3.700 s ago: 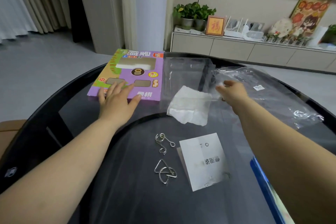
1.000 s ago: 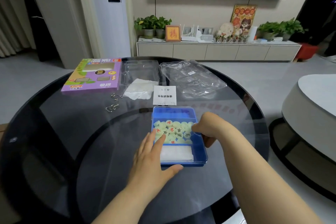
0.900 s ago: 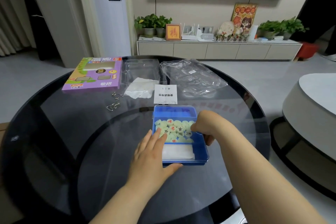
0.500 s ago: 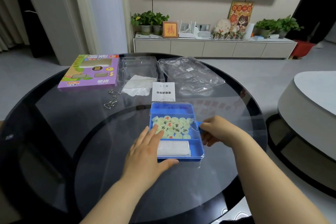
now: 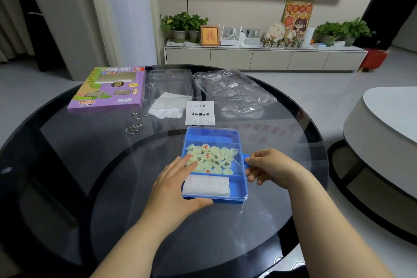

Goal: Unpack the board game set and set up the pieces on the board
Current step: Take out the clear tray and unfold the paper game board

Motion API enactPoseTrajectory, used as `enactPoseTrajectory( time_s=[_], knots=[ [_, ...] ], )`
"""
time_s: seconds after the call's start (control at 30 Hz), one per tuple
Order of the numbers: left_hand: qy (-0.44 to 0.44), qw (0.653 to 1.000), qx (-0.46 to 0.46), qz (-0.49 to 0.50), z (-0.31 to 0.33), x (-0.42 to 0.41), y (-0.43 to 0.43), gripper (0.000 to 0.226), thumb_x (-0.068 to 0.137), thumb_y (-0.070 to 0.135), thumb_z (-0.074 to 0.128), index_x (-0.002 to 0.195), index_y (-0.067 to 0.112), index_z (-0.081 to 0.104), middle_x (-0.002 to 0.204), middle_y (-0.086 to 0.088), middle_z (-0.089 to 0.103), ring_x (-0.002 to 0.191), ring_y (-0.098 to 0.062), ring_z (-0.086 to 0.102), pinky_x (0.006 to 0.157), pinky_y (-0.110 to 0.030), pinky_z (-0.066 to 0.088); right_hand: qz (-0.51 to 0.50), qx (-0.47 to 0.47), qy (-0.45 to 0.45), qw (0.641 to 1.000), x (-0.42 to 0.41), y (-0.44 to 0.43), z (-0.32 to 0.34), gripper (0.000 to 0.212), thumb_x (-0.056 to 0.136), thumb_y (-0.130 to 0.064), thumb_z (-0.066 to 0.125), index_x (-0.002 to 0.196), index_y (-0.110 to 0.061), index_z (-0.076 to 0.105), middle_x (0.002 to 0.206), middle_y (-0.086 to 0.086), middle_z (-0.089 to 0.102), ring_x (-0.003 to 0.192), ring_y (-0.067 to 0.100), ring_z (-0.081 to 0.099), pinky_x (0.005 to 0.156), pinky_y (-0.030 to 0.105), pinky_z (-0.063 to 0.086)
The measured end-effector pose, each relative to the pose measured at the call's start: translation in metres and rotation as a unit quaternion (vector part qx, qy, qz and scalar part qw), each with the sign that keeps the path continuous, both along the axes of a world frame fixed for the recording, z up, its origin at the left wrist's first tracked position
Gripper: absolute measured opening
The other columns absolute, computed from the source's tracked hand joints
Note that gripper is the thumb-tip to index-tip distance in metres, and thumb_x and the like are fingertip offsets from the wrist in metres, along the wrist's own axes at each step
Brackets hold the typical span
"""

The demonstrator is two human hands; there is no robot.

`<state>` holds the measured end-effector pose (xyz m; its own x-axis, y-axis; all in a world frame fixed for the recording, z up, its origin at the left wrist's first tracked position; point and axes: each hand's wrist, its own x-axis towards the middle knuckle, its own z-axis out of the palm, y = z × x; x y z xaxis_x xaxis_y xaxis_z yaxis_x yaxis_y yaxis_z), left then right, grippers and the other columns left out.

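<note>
Head view: blue case (image 5: pixel 239 189) sits on the glass table (image 5: pixel 90 165), clear lid closed over the pieces (image 5: pixel 209 159). Left hand (image 5: pixel 173 189) presses flat on the lid, fingers straight; right hand (image 5: pixel 270 168) pinches the latch tab (image 5: pixel 246 160). Purple box (image 5: pixel 108 88) and plastic bag (image 5: pixel 234 92) lie set aside behind; outer unpacking judged done, no board laid, no piece placed

Bare forearms (image 5: pixel 135 244); bare left hand (image 5: pixel 173 189); right hand (image 5: pixel 270 168)
</note>
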<state>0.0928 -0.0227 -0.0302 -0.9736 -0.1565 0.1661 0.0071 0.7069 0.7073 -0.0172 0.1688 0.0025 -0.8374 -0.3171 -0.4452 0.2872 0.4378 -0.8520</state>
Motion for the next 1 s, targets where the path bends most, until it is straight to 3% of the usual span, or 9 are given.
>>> enactPoseTrajectory(
  time_s=[0.13,0.2,0.27,0.37,0.47,0.53,0.6,0.7,1.0],
  knots=[
    [0.000,1.000,0.024,-0.016,0.004,0.003,-0.001,0.082,0.060,0.054,0.074,0.131,0.034,0.038,0.124,0.043,0.011,0.122,0.015,0.009,0.111,-0.019,0.008,0.004,0.000,0.000,1.000,0.000,-0.001,0.001,0.022,0.093,-0.005,0.045,0.073,-0.004,0.054,0.046,0.000,0.060,0.037,0.008,0.054,0.035,0.017,0.040],
    [0.020,1.000,0.017,0.001,0.006,0.004,-0.001,0.070,0.070,0.044,0.073,0.131,0.031,0.041,0.121,0.042,0.015,0.121,0.014,0.012,0.108,-0.014,0.010,0.005,-0.001,0.002,1.000,-0.001,-0.001,0.000,0.021,0.093,-0.005,0.045,0.074,-0.003,0.054,0.047,0.001,0.061,0.037,0.008,0.054,0.035,0.017,0.040],
    [0.075,0.996,-0.007,0.049,0.008,0.006,0.001,0.052,0.080,0.029,0.065,0.129,0.022,0.048,0.128,0.027,0.035,0.118,0.006,0.031,0.098,-0.012,0.024,0.004,0.000,0.003,1.000,-0.001,-0.001,-0.001,0.020,0.093,-0.006,0.045,0.076,-0.003,0.055,0.050,0.002,0.061,0.037,0.007,0.054,0.035,0.017,0.041],
    [0.106,0.985,0.001,0.139,0.011,0.010,0.001,0.036,0.090,0.021,0.049,0.122,0.006,0.055,0.116,-0.009,0.062,0.101,-0.023,0.058,0.078,-0.027,0.041,-0.002,0.001,0.005,1.000,0.000,-0.001,-0.001,0.019,0.093,-0.007,0.045,0.077,-0.004,0.055,0.050,0.002,0.061,0.037,0.008,0.054,0.036,0.017,0.041],
    [0.100,0.955,0.187,0.208,0.010,0.010,-0.007,0.036,0.093,0.011,0.043,0.128,0.005,0.047,0.109,-0.018,0.064,0.086,-0.023,0.062,0.069,-0.024,0.052,-0.005,0.002,0.012,1.000,0.001,-0.001,-0.001,0.019,0.093,-0.006,0.045,0.077,-0.004,0.055,0.055,0.004,0.061,0.037,0.007,0.053,0.036,0.017,0.040],
    [0.094,0.894,0.369,0.235,0.014,0.009,-0.013,0.051,0.093,0.003,0.044,0.140,0.009,0.026,0.106,-0.018,0.060,0.078,-0.015,0.061,0.057,-0.014,0.053,-0.005,0.002,0.013,1.000,0.002,-0.001,0.000,0.018,0.093,-0.006,0.045,0.078,-0.004,0.054,0.057,0.006,0.060,0.036,0.006,0.053,0.035,0.017,0.040],
    [0.114,0.842,0.457,0.263,0.014,0.011,-0.022,0.072,0.090,-0.006,0.045,0.145,0.014,0.003,0.116,-0.015,0.054,0.079,-0.013,0.059,0.066,-0.015,0.053,-0.002,0.002,0.016,1.000,0.002,-0.002,0.000,0.017,0.093,-0.006,0.045,0.079,-0.002,0.053,0.058,0.006,0.059,0.035,0.006,0.053,0.035,0.016,0.040],
    [0.120,0.822,0.471,0.297,0.017,0.017,-0.030,0.089,0.085,-0.015,0.046,0.145,0.022,-0.008,0.137,-0.011,0.041,0.090,-0.020,0.060,0.088,-0.030,0.046,-0.001,0.008,0.023,1.000,0.003,-0.003,-0.001,0.014,0.093,-0.006,0.045,0.083,-0.001,0.053,0.059,0.006,0.059,0.034,0.005,0.052,0.034,0.016,0.040],
    [0.038,0.881,0.373,0.289,0.016,0.022,-0.061,0.073,0.085,0.001,0.057,0.144,0.007,0.016,0.143,-0.011,0.035,0.076,-0.018,0.053,0.095,-0.039,0.042,-0.017,0.036,0.048,0.998,0.004,-0.006,-0.001,0.023,0.092,-0.008,0.047,0.070,-0.005,0.053,0.053,0.003,0.058,0.031,0.005,0.047,0.031,0.015,0.034]
  ],
)
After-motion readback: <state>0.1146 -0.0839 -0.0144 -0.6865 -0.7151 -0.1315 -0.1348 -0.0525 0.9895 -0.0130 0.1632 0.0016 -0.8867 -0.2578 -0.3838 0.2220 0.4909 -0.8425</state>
